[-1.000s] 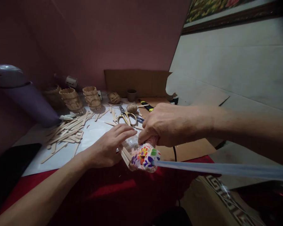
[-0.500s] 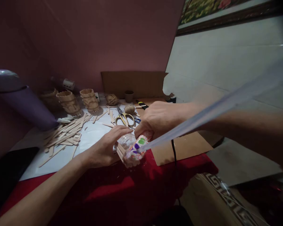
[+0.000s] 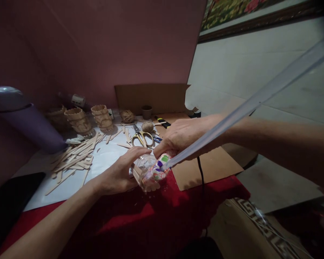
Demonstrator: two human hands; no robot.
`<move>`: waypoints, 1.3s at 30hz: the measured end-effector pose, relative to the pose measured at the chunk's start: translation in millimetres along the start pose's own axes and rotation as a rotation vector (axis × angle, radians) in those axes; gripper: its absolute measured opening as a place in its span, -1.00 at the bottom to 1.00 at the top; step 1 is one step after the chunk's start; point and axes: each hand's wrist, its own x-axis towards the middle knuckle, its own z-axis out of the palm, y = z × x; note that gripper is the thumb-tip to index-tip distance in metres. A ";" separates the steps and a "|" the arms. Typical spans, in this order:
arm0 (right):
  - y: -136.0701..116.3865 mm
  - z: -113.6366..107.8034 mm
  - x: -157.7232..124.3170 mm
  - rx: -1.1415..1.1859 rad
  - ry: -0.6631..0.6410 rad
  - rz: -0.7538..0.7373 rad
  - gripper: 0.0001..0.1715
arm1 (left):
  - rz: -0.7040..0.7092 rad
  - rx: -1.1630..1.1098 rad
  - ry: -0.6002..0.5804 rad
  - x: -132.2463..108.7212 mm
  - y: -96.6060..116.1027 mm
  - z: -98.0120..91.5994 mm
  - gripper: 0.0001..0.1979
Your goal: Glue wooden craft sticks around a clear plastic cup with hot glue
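My left hand is wrapped round a clear plastic cup that lies tilted, with wooden sticks along its side. Over the cup, my right hand grips a tool covered in white, green and purple patterned wrapping. A long translucent stick runs from that tool up to the right. The tool's tip is hidden against the cup. Just behind the hands lie gold-handled scissors and a ball of twine.
Loose wooden sticks pile on white paper at the left. Behind them stand stick-covered cups and a purple bottle. Cardboard lies right, crossed by a black cord. A red cloth covers the table's front.
The view has shifted slightly. The tool in my right hand has moved a little up and right over the cup, while my left hand keeps its hold.
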 end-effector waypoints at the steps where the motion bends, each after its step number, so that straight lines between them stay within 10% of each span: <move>1: -0.1 -0.3 0.0 -0.013 -0.009 -0.006 -0.87 | 0.006 -0.002 0.001 0.1 -0.1 0.0 -0.32; 39: 43.6 27.3 -19.6 0.569 0.145 -0.063 -0.64 | 0.048 -0.106 0.202 -2.2 2.7 1.7 -0.21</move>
